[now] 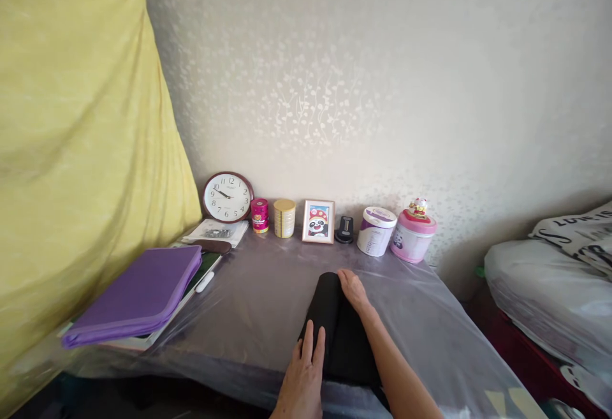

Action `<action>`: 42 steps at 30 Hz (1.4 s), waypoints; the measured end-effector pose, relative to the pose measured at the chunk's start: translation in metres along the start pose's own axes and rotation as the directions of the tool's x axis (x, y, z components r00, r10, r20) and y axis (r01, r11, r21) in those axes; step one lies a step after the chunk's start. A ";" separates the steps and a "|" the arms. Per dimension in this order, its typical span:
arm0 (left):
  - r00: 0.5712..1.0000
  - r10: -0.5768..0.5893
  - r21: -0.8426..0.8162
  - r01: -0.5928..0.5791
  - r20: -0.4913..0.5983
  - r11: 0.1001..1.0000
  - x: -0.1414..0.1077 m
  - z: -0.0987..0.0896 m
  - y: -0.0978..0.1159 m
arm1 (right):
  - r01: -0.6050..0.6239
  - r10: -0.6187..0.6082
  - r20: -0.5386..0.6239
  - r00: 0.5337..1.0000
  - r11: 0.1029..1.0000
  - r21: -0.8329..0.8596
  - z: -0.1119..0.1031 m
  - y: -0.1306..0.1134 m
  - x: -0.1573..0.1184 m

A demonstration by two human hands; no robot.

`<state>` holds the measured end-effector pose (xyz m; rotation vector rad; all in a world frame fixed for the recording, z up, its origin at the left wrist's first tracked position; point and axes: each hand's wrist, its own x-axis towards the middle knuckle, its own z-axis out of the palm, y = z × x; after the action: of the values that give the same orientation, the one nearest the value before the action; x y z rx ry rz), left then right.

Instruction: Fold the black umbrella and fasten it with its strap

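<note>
A black item (321, 309), rolled or folded thick along its left side with a flatter black part to the right, lies on the near part of the table; its exact kind I cannot make out. My left hand (306, 361) rests on the near left of the roll, fingers stretched out and spread. At the far end, my right hand (352, 288) is closed over the right side of the roll, its fingers together. My right forearm covers part of the flat black section.
Plastic film covers the table (258, 304). Along the wall stand a clock (228, 197), a pink tin (260, 216), a yellow-lidded can (284, 219), a picture frame (318, 222) and two tubs (377, 232). A purple folder (138, 291) lies left; a bagged bundle (549, 279) sits right.
</note>
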<state>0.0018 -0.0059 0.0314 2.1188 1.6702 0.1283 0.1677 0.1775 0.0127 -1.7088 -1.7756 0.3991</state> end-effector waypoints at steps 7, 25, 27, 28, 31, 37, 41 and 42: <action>0.995 0.021 0.000 -0.021 -0.093 1.000 -0.004 0.005 -0.003 | -0.256 0.266 -0.110 0.958 0.961 0.103 -0.049 0.042 -0.052; 0.997 0.003 0.028 -0.001 -0.078 1.000 -0.007 0.005 -0.002 | -0.141 0.137 -0.065 0.988 0.988 -0.055 -0.055 0.003 -0.122; 0.998 0.004 0.036 -0.001 -0.070 0.999 -0.007 0.002 0.000 | -0.114 0.111 -0.080 0.991 0.993 -0.037 -0.052 0.003 -0.119; 0.998 0.001 0.037 0.001 -0.067 0.999 -0.007 0.001 0.001 | -0.107 0.105 -0.083 0.991 0.994 -0.022 -0.051 0.002 -0.117; 0.999 -0.021 0.022 0.022 -0.051 1.000 -0.008 0.000 0.001 | -0.097 0.102 -0.052 0.993 0.992 0.086 -0.052 -0.004 -0.111; 0.996 -0.032 -0.011 0.031 -0.082 0.999 -0.008 0.006 0.001 | -0.149 0.108 0.114 0.988 0.872 0.467 -0.048 -0.039 -0.091; 0.996 -0.033 0.007 0.034 -0.083 0.999 -0.006 0.008 0.002 | -0.150 0.097 0.128 0.987 0.844 0.515 -0.027 -0.057 -0.076; 0.996 -0.036 0.010 0.036 -0.081 0.999 -0.006 0.007 0.002 | -0.143 0.093 0.122 0.988 0.845 0.515 -0.020 -0.059 -0.074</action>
<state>0.0048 -0.0137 0.0268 2.1163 1.7581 0.1964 0.1308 0.0951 0.0476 -1.4189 -1.4429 0.9384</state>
